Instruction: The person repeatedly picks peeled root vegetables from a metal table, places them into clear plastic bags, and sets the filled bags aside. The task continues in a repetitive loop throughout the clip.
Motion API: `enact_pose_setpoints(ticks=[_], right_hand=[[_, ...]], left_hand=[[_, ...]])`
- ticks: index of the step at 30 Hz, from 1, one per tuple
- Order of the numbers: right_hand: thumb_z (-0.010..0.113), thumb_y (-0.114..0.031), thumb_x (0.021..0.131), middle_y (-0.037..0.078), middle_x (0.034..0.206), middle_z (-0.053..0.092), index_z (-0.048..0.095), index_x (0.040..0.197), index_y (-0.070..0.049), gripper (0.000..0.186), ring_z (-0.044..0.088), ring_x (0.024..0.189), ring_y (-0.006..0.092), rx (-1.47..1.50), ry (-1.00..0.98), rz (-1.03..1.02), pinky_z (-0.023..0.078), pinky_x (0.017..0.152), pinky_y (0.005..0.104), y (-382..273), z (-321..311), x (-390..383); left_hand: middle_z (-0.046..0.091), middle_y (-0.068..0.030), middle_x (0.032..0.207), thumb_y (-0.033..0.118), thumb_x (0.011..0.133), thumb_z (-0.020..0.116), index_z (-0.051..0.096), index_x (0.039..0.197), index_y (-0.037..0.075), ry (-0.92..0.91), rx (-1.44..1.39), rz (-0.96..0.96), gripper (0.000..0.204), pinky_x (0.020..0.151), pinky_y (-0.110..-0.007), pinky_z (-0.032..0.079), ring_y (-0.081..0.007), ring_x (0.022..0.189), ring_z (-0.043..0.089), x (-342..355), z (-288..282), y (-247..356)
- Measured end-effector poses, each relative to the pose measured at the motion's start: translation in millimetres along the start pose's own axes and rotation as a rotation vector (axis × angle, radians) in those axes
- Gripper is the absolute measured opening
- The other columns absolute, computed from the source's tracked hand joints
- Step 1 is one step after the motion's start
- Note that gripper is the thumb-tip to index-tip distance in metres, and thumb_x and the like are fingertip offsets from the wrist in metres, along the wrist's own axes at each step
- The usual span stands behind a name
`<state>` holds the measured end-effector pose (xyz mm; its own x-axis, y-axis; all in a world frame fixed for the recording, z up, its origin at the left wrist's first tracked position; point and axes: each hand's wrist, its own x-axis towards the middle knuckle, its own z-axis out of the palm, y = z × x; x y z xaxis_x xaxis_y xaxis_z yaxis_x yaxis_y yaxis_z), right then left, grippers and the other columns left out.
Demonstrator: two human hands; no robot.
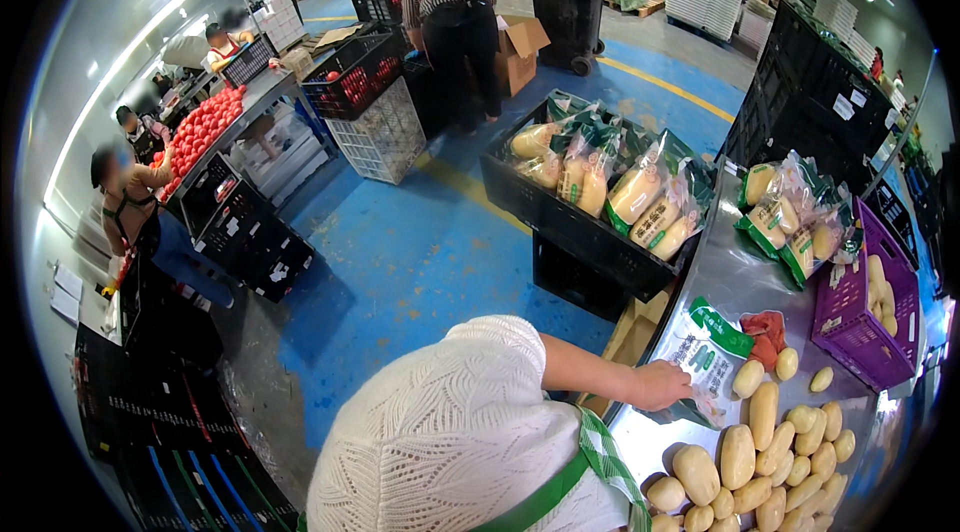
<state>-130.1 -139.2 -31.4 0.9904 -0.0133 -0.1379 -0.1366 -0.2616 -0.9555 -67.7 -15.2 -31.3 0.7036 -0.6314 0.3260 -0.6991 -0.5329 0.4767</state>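
My left hand (661, 386) reaches over the metal table (735, 277) with its fingers closed on the edge of a clear plastic bag (708, 357) printed in green. The bag lies mostly flat and looks unfilled. A crumpled red cloth (765, 336) lies beside it. Close by, toward the lower right, loose potatoes (738, 457) are heaped on the table, with a few single ones (787, 364) near the cloth. My right hand does not show in the picture.
Filled potato bags (795, 217) lie farther along the table beside a purple crate (835, 307) holding potatoes. A black crate (600, 242) full of bagged potatoes stands across from me. Co-workers (140, 202) stand by a table of tomatoes (205, 132); another person (455, 22) bends near boxes.
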Motion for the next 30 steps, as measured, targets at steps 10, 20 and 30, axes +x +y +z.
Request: enact_pose_setpoints(ticks=[10, 20, 30], right_hand=[[0.063, -0.041, 0.087, 0.011, 0.097, 0.066, 0.058, 0.118, -0.007, 0.046, 0.061, 0.08, 0.0182, 0.037, 0.035, 0.029, 0.049, 0.069, 0.0293, 6, -14, -3], [0.062, -0.042, 0.088, 0.01, 0.095, 0.066, 0.058, 0.118, -0.007, 0.046, 0.061, 0.077, 0.0163, 0.15, 0.305, 0.128, 0.05, 0.067, 0.0277, 38, -72, -35], [0.062, -0.043, 0.09, 0.009, 0.093, 0.066, 0.058, 0.117, -0.007, 0.045, 0.061, 0.074, 0.0143, 0.506, 1.188, 0.349, 0.05, 0.064, 0.0261, 151, -241, -282]], left_hand=[[0.06, -0.014, 0.101, 0.011, 0.076, 0.06, 0.061, 0.089, 0.004, -0.009, -0.026, -0.015, 0.016, 0.077, -0.043, 0.05, -0.0333, 0.091, 0.058, 1, -6, 2], [0.062, -0.0142, 0.098, 0.01, 0.079, 0.056, 0.063, 0.094, 0.003, 0.002, -0.003, -0.025, 0.018, 0.079, -0.044, 0.05, -0.0328, 0.091, 0.061, -6, -3, -1], [0.059, -0.0102, 0.086, 0.013, 0.079, 0.056, 0.063, 0.092, 0.01, -0.041, -0.039, -0.084, 0.015, 0.07, -0.044, 0.051, -0.0307, 0.084, 0.062, -1, -29, -5]])
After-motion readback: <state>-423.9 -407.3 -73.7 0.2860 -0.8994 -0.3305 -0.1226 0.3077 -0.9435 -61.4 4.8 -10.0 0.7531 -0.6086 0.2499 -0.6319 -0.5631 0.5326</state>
